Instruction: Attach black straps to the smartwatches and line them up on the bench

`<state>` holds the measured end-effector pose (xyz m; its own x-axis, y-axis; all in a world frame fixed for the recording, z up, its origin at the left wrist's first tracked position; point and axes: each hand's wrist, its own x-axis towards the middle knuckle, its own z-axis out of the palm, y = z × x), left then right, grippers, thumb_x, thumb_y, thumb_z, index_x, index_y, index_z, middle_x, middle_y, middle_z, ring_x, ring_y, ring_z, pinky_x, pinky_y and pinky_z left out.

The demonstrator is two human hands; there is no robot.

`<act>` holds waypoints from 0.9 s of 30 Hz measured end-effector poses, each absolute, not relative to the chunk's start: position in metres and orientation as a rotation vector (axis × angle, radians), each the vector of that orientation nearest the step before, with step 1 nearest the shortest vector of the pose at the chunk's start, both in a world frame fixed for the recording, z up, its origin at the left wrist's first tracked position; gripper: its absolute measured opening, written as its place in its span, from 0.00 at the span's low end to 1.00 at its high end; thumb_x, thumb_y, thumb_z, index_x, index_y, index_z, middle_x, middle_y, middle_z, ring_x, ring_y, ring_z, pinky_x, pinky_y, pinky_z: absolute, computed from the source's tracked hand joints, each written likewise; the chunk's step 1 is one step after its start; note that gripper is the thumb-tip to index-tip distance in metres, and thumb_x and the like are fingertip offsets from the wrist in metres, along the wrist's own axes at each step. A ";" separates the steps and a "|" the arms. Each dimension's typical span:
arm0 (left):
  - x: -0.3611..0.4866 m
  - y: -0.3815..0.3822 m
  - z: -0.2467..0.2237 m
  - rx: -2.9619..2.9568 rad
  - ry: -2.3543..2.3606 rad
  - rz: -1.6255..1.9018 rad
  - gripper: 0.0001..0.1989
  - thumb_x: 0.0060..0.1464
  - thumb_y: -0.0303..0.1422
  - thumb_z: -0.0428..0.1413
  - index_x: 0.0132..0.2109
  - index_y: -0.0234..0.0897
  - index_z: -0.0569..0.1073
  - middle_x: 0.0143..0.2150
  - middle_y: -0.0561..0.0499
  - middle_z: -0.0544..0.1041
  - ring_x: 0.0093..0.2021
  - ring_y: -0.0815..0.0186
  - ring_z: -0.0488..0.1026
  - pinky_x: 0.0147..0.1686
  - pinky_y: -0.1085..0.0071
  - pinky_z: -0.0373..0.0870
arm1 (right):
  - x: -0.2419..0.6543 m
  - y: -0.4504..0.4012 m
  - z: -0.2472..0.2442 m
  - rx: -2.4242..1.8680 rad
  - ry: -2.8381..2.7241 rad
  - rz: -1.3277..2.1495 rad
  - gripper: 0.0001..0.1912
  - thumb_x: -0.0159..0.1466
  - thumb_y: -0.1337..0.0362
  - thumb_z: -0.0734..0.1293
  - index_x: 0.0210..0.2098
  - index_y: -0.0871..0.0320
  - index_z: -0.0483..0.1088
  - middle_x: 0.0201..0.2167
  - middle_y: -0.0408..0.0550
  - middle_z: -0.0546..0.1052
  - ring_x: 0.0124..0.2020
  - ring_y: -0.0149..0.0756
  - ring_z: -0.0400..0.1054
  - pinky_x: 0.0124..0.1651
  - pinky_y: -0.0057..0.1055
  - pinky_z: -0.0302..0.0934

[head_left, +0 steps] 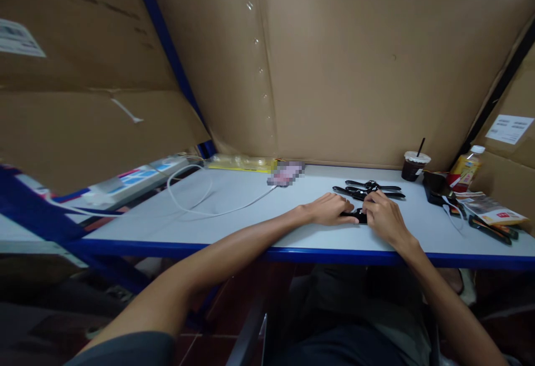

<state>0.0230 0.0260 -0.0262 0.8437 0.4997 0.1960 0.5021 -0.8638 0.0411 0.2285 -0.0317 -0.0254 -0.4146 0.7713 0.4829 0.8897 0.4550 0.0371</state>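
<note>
My left hand (332,209) rests on the table with its thumb and fingers closed on one end of a black watch (361,217). My right hand (382,214) bends over the same watch from the right, fingertips pinched at its middle. Most of the watch is hidden by my fingers. Just beyond my hands lie more black watches (349,190), stretched flat with their straps out to the sides and small shiny middles.
A phone (286,173) on a white cable (234,210) lies left of centre. At the back right stand a dark drink cup (413,166) with a straw and a bottle (466,168). Packets (491,210) lie near the right edge. Cardboard walls (355,65) enclose the table (167,227).
</note>
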 end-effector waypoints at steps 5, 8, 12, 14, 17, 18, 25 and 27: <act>0.023 0.027 -0.027 -3.020 -0.811 -0.341 0.24 0.67 0.51 0.50 0.34 0.36 0.75 0.26 0.49 0.75 0.24 0.67 0.66 0.26 0.68 0.50 | 0.227 -0.033 -0.027 -1.408 -2.301 -0.489 0.14 0.66 0.74 0.61 0.32 0.57 0.78 0.42 0.53 0.79 0.46 0.42 0.68 0.39 0.34 0.61; 0.023 0.028 -0.028 -3.032 -0.799 -0.367 0.24 0.67 0.51 0.49 0.34 0.36 0.75 0.26 0.49 0.74 0.24 0.68 0.66 0.26 0.68 0.50 | 0.225 -0.033 -0.030 -1.413 -2.262 -0.490 0.11 0.66 0.69 0.63 0.32 0.56 0.77 0.39 0.51 0.79 0.46 0.43 0.68 0.37 0.35 0.60; 0.023 0.028 -0.028 -3.041 -0.780 -0.408 0.24 0.67 0.51 0.49 0.35 0.36 0.75 0.26 0.50 0.74 0.24 0.68 0.67 0.25 0.69 0.52 | 0.223 -0.033 -0.030 -1.458 -2.241 -0.494 0.11 0.68 0.62 0.64 0.32 0.57 0.76 0.38 0.51 0.79 0.45 0.44 0.69 0.36 0.35 0.58; 0.023 0.028 -0.028 -3.038 -0.779 -0.400 0.23 0.67 0.50 0.50 0.35 0.36 0.75 0.26 0.50 0.74 0.24 0.68 0.67 0.25 0.69 0.51 | 0.222 -0.033 -0.030 -1.504 -2.250 -0.486 0.10 0.68 0.61 0.65 0.34 0.57 0.76 0.38 0.51 0.80 0.43 0.44 0.70 0.36 0.35 0.56; 0.022 0.028 -0.027 -3.029 -0.785 -0.379 0.23 0.67 0.50 0.51 0.35 0.36 0.75 0.26 0.51 0.74 0.23 0.68 0.66 0.26 0.69 0.50 | 0.222 -0.032 -0.030 -1.517 -2.296 -0.434 0.08 0.69 0.64 0.64 0.36 0.57 0.75 0.35 0.49 0.80 0.40 0.41 0.71 0.36 0.34 0.54; 0.022 0.028 -0.028 -3.024 -0.792 -0.371 0.23 0.67 0.50 0.51 0.36 0.36 0.76 0.26 0.51 0.74 0.23 0.68 0.65 0.26 0.69 0.50 | 0.222 -0.032 -0.031 -1.500 -2.312 -0.419 0.08 0.69 0.65 0.64 0.36 0.56 0.75 0.35 0.48 0.80 0.40 0.40 0.71 0.36 0.33 0.54; 0.022 0.027 -0.027 -3.017 -0.827 -0.353 0.22 0.67 0.50 0.51 0.36 0.36 0.76 0.26 0.50 0.74 0.23 0.68 0.66 0.26 0.68 0.51 | 0.224 -0.028 -0.035 -1.412 -2.331 -0.407 0.09 0.71 0.66 0.63 0.36 0.56 0.74 0.35 0.48 0.79 0.40 0.40 0.71 0.34 0.32 0.51; 0.022 0.026 -0.026 -3.025 -0.815 -0.358 0.22 0.67 0.50 0.51 0.36 0.36 0.76 0.26 0.50 0.74 0.24 0.67 0.67 0.26 0.68 0.51 | 0.224 -0.028 -0.035 -1.451 -2.309 -0.405 0.09 0.71 0.65 0.63 0.37 0.56 0.74 0.34 0.48 0.79 0.37 0.40 0.70 0.33 0.33 0.49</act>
